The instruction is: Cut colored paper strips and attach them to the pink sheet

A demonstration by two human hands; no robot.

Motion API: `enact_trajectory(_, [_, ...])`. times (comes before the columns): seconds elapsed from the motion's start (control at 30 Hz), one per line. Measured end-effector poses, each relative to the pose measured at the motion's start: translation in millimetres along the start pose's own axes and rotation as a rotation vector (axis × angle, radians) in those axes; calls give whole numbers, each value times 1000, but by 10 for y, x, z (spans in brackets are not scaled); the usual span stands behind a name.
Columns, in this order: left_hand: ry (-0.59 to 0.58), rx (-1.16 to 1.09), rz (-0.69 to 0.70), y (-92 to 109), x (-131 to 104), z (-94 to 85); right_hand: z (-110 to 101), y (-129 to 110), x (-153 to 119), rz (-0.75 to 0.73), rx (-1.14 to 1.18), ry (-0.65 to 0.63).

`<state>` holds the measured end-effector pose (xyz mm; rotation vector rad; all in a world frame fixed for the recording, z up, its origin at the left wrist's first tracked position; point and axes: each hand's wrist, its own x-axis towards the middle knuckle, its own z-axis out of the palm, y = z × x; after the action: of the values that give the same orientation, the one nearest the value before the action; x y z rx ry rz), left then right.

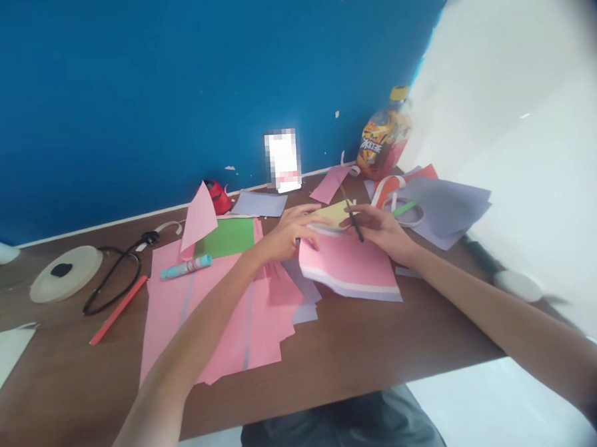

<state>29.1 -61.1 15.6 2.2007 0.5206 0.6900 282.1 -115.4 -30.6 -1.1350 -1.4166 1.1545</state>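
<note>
Pink sheets (351, 264): lay btwn both hands on brown table (365, 353), layered w/ pale edges; long axis ran approx. L–R, near edge sloping down to R.
L hand (292, 235): was at sheets' far-L corner, nearer that corner than R hand; half-curled, fingers apart, touching sheets; pinch or light press, can't tell.
R hand (383, 231): was over sheets' far-R part, closed, thumb & fingers gripping dark slim tool (355, 224); type unclear.
Tool axis: crossed sheets' far edge, far tip leaning L.
Yellow paper (335, 213): lay just beyond sheets, btwn hands.
Pink pile (223, 314): spread L, partly under L forearm.
</note>
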Motion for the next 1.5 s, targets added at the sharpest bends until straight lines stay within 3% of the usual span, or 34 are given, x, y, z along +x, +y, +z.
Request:
enact_trajectory(0.07, [-42,-43,-30,40,-5,-43,-34,-7,10,-30,69,130])
enact_trajectory(0.13, [-5,-187,-142,45,-33,-118,-68,-5,25,-42,118,250])
enact_trajectory(0.23, [291,-505,-275,-26,-93,-254,-98,25,53,-27,130,360])
enact_trajectory(0.27, [321,-562,-304,-66,-112,-290,-100,39,61,-15,134,371])
enact_trajectory(0.4, [158,-589,-469,-240,-167,-326,-67,59,70,15,133,246])
enact_trajectory(0.53, [52,-458,-481,-330,-177,-258,-5,13,33,-39,40,133])
enact_trajectory(0.77, [97,30,-350,-318,-115,-247,19,48,0,-81,-215,57])
enact_trajectory(0.9, [129,158,-342,-354,-98,-177,27,28,-28,-98,-414,81])
enact_trajectory(1.0, [143,127,-383,-367,-105,-135,43,-24,-65,-172,-605,80])
enact_trajectory(1.1, [176,-1,-389,-342,-124,-144,39,-38,-74,-182,-650,92])
enact_trajectory(1.23, [235,-229,-430,-336,-153,-186,13,-30,-38,-117,-468,102])
enact_trajectory(1.37, [276,-321,-453,-382,-161,-170,17,-86,-18,31,-160,20])
enact_trajectory(1.5, [287,-378,-421,-394,-137,-99,29,-110,-23,50,-96,-5])
